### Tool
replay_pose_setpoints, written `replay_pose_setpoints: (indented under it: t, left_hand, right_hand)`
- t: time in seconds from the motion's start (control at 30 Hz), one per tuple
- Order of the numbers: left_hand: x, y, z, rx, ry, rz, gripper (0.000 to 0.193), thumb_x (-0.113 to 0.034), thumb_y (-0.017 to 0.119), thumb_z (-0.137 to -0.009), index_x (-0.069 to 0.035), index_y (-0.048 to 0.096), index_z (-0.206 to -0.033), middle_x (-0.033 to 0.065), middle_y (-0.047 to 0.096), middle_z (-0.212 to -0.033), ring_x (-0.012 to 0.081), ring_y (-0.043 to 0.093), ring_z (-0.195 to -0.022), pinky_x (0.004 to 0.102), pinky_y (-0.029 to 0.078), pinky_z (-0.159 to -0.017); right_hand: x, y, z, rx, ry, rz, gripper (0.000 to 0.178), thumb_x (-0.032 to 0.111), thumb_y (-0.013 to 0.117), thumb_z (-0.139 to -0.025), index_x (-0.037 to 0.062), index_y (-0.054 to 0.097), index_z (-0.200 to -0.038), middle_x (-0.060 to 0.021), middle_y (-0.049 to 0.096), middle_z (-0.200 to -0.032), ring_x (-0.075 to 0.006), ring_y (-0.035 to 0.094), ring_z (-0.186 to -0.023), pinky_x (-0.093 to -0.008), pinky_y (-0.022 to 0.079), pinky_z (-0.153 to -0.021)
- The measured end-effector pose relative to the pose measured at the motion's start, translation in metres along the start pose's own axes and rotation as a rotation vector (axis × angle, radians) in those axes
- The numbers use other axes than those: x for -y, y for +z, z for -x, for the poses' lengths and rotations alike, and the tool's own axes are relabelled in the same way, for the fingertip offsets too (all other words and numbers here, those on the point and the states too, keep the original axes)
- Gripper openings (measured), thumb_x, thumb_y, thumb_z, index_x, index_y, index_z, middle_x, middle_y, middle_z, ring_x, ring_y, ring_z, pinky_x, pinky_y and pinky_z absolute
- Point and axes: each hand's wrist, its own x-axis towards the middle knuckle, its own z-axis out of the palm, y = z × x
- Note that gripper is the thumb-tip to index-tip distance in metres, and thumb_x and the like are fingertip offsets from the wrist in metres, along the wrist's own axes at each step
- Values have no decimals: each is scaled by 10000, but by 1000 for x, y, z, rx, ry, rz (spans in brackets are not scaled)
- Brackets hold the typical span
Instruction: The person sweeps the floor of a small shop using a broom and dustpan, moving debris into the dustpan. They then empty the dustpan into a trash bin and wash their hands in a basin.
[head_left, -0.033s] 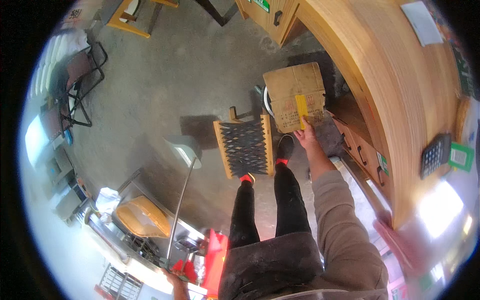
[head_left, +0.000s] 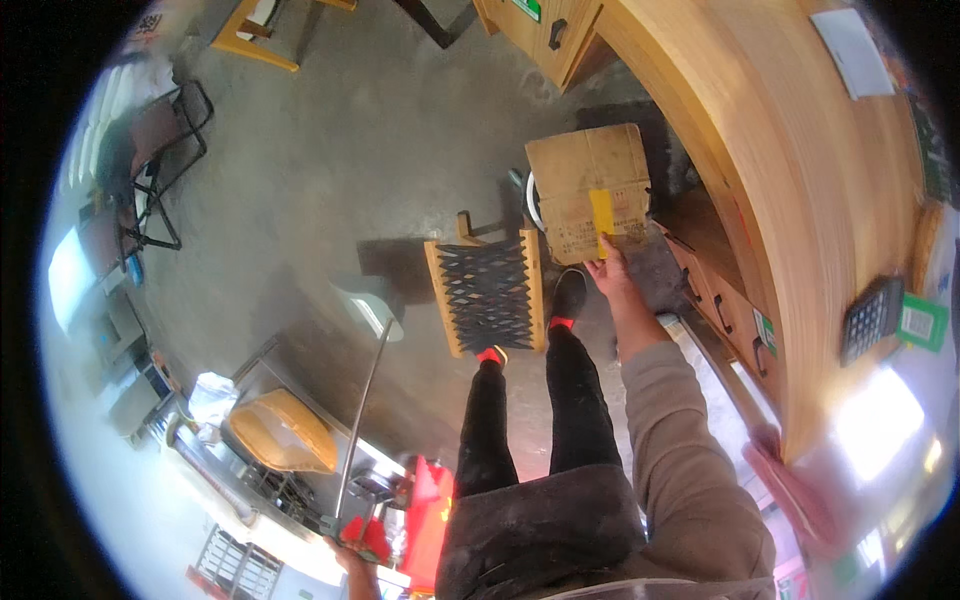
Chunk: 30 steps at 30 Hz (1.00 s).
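Observation:
My right hand (head_left: 609, 270) is closed on the near edge of a flattened piece of brown cardboard (head_left: 565, 165), its fingers by a strip of yellow tape (head_left: 601, 208). A white round rim (head_left: 533, 200) shows from under the cardboard's left side; the rest of that container is hidden. At the lower left, my left hand (head_left: 352, 563) is partly cut off by its position, near the top of a long metal handle. This handle runs down to a pale long-handled dustpan (head_left: 370, 305) at the floor. The left fingers seem wrapped round the handle's end.
A low wooden stool with a woven black seat (head_left: 487, 295) stands before my feet. On the right curves a wooden counter (head_left: 740, 110) with drawers, holding a calculator (head_left: 872, 320). Folding chairs (head_left: 160, 135) stand far left. A brown basket-like seat (head_left: 283, 430) lies lower left.

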Motion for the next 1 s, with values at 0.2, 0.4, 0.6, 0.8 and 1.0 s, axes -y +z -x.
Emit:
replay_pose_setpoints:
  t: [0.2, 0.4, 0.6, 0.8, 1.0]
  left_hand:
    - [41, -3, -13, 127, -69, -96, 533, -623, 423, -903, -174, 380, -618, -26, 334, -446, 99, 306, -327, 263, 274, -289]
    - [56, -16, -30, 544, -163, -28, 533, -479, 425, -910, 11, 550, -1077, 128, 588, -822, 174, 538, -533, 301, 473, -462]
    - [63, -20, -32, 367, -139, -53, 633, -494, 382, -909, 21, 509, -1256, 219, 526, -1120, 312, 526, -993, 394, 477, -806]
    - [70, 35, -17, 24, -17, -30, 600, -611, 310, -934, -101, 622, -995, -23, 431, -495, 101, 358, -364, 268, 318, -336]
    - [62, 64, -1, 103, 1, -126, 494, -592, 374, -942, -176, 475, -695, -38, 368, -452, 107, 352, -361, 273, 299, -346]
  right_hand:
    - [16, 21, -12, 4, -238, -47, 421, 176, 680, -876, 157, 504, -1258, -37, 592, -1166, -220, 566, -1103, -403, 512, -896]
    - [106, 33, -46, -24, -414, 0, 373, 231, 661, -897, 133, 531, -1233, 5, 605, -1098, -135, 585, -906, -248, 460, -627]
    - [176, 13, -70, -49, -472, -69, 370, 243, 621, -922, 116, 523, -1256, -20, 596, -1130, -145, 583, -965, -263, 496, -737]
    - [161, 2, -78, 6, -440, -303, 401, 300, 619, -916, 81, 527, -1240, -66, 595, -1095, -195, 580, -1017, -396, 433, -1005]
    - [39, -37, -101, 49, -43, -95, 324, 352, 625, -908, 52, 580, -1024, -94, 638, -856, -221, 651, -811, -450, 526, -889]
